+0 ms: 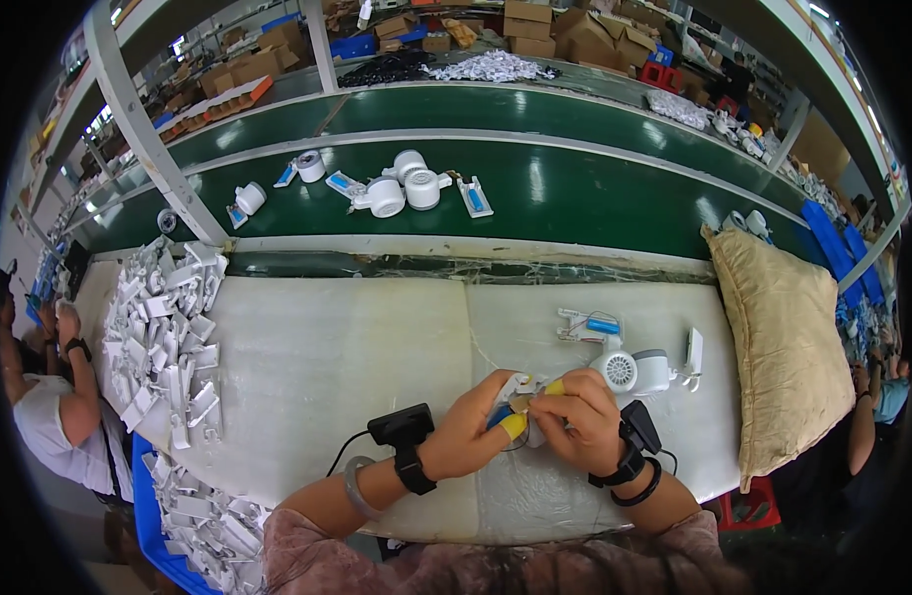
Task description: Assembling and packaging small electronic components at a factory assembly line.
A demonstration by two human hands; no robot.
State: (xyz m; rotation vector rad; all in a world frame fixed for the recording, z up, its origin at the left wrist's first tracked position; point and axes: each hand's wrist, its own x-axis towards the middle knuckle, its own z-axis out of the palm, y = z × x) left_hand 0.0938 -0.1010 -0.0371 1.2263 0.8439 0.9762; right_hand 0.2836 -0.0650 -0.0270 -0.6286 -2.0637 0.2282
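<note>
Over the near part of the padded table, my hands meet on a white mini fan, mostly hidden by my fingers. A bit of blue and a small brown piece show at its top. My left hand is closed around it from the left, a yellow finger cot on the thumb. From the right, my right hand pinches at it, with a yellow cot on a fingertip. Just beyond the right hand lie another white mini fan with its round grille up, a blue battery in a white handle shell, and an upright white cover.
White plastic covers heap along the table's left side, and more fill a blue bin below. A stuffed tan sack stands at the right. Several fans lie on the green conveyor. People sit at both sides.
</note>
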